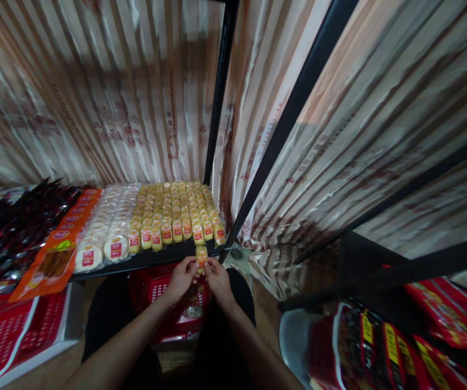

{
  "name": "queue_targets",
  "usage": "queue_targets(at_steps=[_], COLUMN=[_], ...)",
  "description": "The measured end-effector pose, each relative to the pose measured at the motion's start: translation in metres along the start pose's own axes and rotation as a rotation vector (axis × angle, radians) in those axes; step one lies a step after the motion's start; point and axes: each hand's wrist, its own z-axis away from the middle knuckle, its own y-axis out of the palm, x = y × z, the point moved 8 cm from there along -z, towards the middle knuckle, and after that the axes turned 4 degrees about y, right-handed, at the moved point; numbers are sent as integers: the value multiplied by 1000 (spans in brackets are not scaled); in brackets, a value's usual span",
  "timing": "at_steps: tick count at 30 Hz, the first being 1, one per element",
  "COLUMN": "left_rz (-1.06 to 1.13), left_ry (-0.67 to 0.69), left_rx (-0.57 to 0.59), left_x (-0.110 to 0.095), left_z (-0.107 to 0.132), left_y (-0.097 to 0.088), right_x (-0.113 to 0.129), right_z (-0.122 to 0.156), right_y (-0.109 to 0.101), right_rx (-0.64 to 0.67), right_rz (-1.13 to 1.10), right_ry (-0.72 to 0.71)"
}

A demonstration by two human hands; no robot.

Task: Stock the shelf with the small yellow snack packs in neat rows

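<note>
Both my hands meet in front of the shelf edge and pinch one small yellow wrapped snack [201,255] between them. My left hand [181,278] grips it from the left, my right hand [218,278] from the right. Just beyond, on the black shelf [152,259], lie rows of the same yellow snacks with red labels [176,208]. Under my hands stands a red plastic basket [158,287] with a few packets in it.
Left of the yellow rows lie white round cakes [103,238], orange packets [60,246] and dark red packets [10,227]. A red crate [10,336] sits at lower left. Black shelf posts [219,92] and striped curtains stand behind. Red packaged goods [400,341] fill the lower right.
</note>
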Motion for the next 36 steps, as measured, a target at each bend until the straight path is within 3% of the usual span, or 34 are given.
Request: queue_targets(at_steps=[4,9,15,20,26,36], left_rz=[-153,-195,-365,-461,-581,-583], left_ry=[95,131,148,152,191,254], left_rx=[-27,-59,-234,-223,-217,-190], left_x=[-9,-24,-39,-46,-61,-61], left_z=[-7,-20,-32,-37,-42,-49], left_y=[-1,5,1,8,15,24], right_x=[5,20,36,44,41,29], right_z=[-1,2,10,14,4,-6], right_y=[-10,-13,-4,2,4,1], right_rx=[-80,-213,-278,-302,-286,-292], right_rz=[119,371,404,481,521,541], right_ry=[-40,-120,-390,-570,-583,-577])
